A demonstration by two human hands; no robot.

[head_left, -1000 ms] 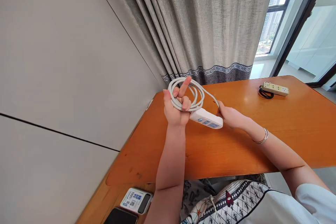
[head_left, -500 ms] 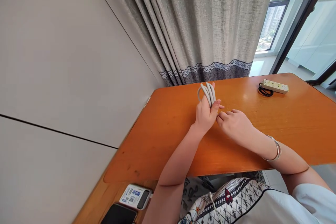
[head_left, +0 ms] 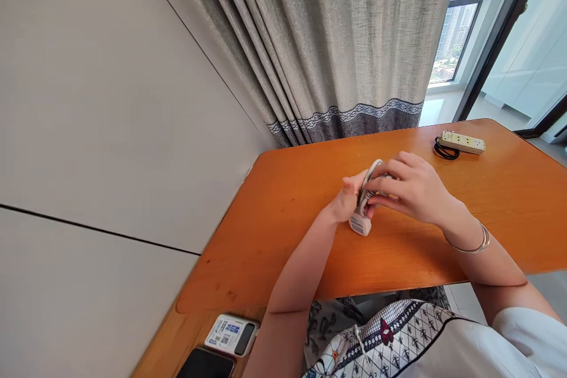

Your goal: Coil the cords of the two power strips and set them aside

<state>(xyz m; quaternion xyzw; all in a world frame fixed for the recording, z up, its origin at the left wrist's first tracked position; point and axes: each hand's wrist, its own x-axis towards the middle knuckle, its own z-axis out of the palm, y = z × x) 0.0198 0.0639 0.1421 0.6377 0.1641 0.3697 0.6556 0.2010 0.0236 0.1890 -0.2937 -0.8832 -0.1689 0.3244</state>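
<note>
Right hand (head_left: 415,188) pinches white cable (head_left: 367,178) against left hand (head_left: 346,202), whose grip is hidden; slackening could let loops spring open.

Worktop (head_left: 266,224), left part: bare wood, open from left edge to left hand (head_left: 346,201).
Middle: obstructed by both hands, white cable (head_left: 365,186) and white power strip (head_left: 360,225).
Near edge: crossed by two forearms, open gap between.
Right part: open beyond right hand (head_left: 410,186); cream power strip (head_left: 463,142) and black cord (head_left: 445,152) obstruct near far right corner.
Far edge: curtain (head_left: 354,41), upright barrier.
</note>
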